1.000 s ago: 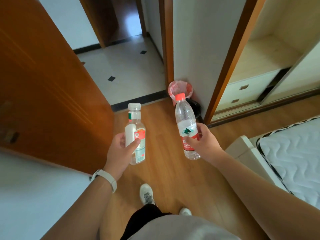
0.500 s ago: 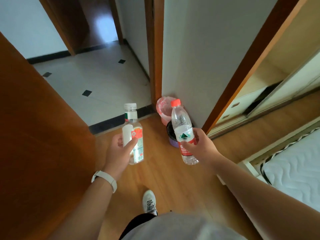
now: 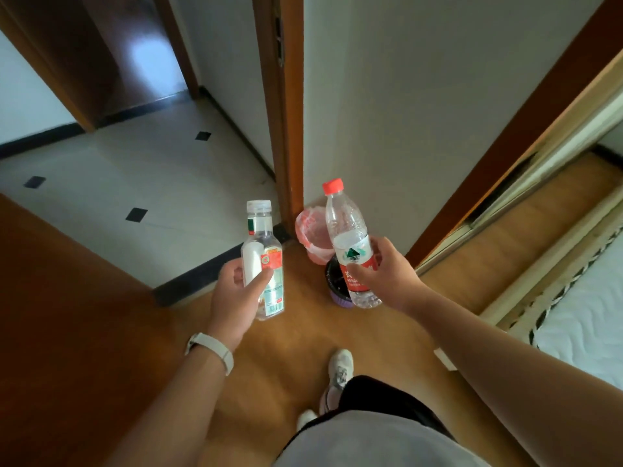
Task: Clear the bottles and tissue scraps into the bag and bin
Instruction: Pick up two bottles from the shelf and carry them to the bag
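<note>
Nearest the camera, a grey shirt hem and dark shorts fill the bottom edge, with one white sneaker [image 3: 339, 369] planted on the wooden floor [image 3: 286, 358] and a second toe just showing beside it. A pale wristband [image 3: 212, 348] circles the left wrist.

Two bottles are in view, one per hand. The left hand [image 3: 236, 298] has its grip closed around the white-capped bottle [image 3: 263, 261], a clear, squarish, empty bottle held upright; its label is white with a red and green patch and a barcode low on the side, the writing too small to read. The right hand [image 3: 387, 274] has its grip closed around the red-capped bottle [image 3: 350, 244], a clear, ribbed, empty water bottle leaning slightly left; its red and white label bears a green mountain logo and white letters that seem to begin "NONG", the rest hidden by fingers.

Directly behind the red-capped bottle stands one bin [image 3: 333, 288], dark with a purple base, lined with a pink bag [image 3: 312, 234], against the white wall beside the door frame [image 3: 286, 106]. A mattress [image 3: 586, 315] lies at right. Beyond, a tiled hallway [image 3: 118, 176] has four small black diamond insets.
</note>
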The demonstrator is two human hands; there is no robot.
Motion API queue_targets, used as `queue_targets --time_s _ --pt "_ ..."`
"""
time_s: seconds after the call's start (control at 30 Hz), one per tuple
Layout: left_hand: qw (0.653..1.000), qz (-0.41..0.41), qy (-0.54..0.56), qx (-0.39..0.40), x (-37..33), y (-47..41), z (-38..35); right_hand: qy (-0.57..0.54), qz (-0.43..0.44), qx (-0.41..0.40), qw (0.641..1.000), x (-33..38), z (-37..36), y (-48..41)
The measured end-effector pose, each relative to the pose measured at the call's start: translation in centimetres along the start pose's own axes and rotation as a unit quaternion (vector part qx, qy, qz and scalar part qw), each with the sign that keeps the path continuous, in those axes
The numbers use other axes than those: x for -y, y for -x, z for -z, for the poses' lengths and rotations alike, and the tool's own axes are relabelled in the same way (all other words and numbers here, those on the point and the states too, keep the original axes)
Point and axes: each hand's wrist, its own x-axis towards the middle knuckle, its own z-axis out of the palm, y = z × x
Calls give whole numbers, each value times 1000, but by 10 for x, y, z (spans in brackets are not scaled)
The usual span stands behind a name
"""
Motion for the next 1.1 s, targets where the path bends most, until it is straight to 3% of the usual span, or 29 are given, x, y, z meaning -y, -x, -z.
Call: queue_targets --time_s 0.63,1.1 --pt "997 8 -78 26 -102 -216 -55 -88 -35 8 995 18 20 -242" --pt "971 -43 -171 159 -141 -361 -122 -129 -144 -65 979 0 26 -329"
